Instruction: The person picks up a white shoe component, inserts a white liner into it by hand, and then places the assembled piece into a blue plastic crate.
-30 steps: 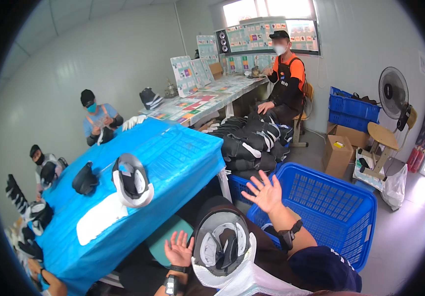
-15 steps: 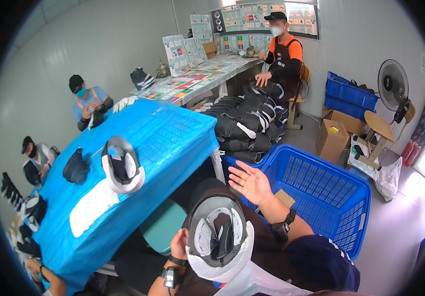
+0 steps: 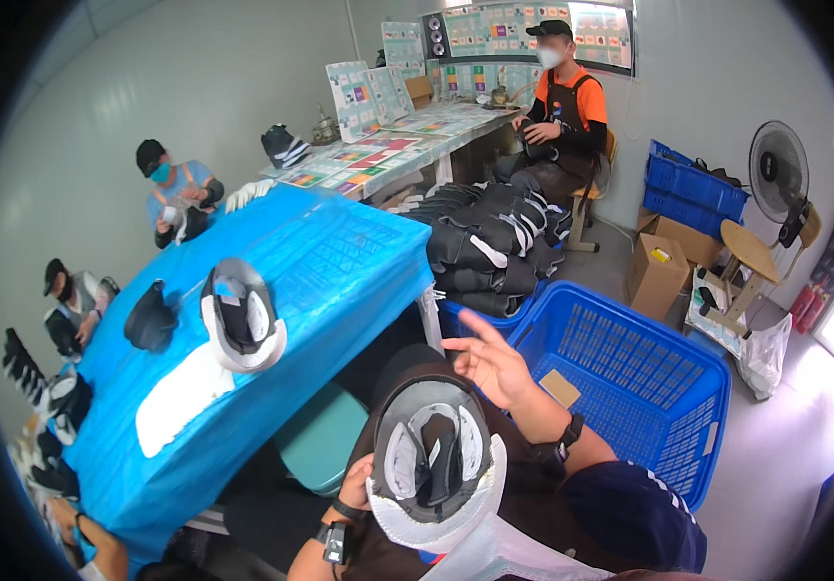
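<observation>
On my lap sits a helmet-like shell (image 3: 480,504), its hollow side up. It has a grey padded rim, white pads and a black lining inside, and a white lip at the near edge. My left hand (image 3: 359,482) grips its left edge, with part of the fingers hidden. Raised above the far right of the shell, my right hand (image 3: 489,370) is empty, its fingers apart and the index finger stretched out. A similar grey and white shell (image 3: 272,354) rests on the blue-covered table (image 3: 339,247) to the left.
A blue plastic basket (image 3: 620,300) with a cardboard piece stands to my right. Behind it lies a pile of black and white padded pieces (image 3: 480,237). A teal stool (image 3: 320,445) is tucked beside the table. Co-workers sit beyond, one holding a dark piece (image 3: 539,138).
My right hand has turned from a spread palm to partly curled fingers with the index stretched. The far co-worker in orange now holds a dark piece nearer the body.
</observation>
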### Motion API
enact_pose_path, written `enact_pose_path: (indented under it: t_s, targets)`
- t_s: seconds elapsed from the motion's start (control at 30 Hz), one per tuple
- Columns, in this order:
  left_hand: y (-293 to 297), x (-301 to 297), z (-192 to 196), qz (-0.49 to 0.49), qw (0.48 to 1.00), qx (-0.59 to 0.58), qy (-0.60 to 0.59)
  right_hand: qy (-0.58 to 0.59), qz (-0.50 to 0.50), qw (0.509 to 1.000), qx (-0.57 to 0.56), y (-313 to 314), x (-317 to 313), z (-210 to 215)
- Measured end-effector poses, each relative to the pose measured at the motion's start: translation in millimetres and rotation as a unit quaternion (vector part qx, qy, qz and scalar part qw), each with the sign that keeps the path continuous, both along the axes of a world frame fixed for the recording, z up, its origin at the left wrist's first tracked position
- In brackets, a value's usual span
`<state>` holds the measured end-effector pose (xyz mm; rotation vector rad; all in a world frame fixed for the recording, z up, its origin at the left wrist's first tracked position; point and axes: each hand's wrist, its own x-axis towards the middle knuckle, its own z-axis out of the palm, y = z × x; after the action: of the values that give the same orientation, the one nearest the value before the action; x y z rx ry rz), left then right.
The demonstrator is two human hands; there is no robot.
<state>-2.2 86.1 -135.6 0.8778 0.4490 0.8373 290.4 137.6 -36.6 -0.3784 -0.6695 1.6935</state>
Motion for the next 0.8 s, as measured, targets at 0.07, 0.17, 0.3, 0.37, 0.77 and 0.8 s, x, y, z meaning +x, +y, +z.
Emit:
enact_pose_path:
  t_s: [0.07, 0.17, 0.3, 0.37, 0.77, 0.8]
  targets:
    - [3.1, 11.0, 7.6, 0.012, 0.998, -0.063, -0.018, -0.044, -0.132, 0.972, 0.191, -10.1, 1.2, 27.2]
    - [-10.8, 11.1, 37.1, -0.015, 0.999, -0.051, -0.013, -0.169, -0.045, 0.916, 0.360, -40.7, -20.7, 92.7]
    - [-14.4, 5.5, 41.1, 0.014, 0.999, -0.044, 0.022, -0.243, -0.492, 0.762, 0.344, -31.5, -25.8, 148.3]
    - [-6.5, 11.3, 36.3, -0.027, 0.998, -0.056, 0.000, 0.098, -0.292, 0.890, 0.335, -4.4, 36.3, 147.5]
    - [5.7, -4.5, 91.0, 0.421, 0.897, 0.098, 0.099, -0.283, 0.197, 0.836, 0.426, -71.1, -47.0, 164.8]
    - [2.4, -15.8, 119.5, 0.454, 0.862, 0.197, 0.108, -0.284, 0.291, 0.833, 0.375, -68.9, -43.1, 159.1]
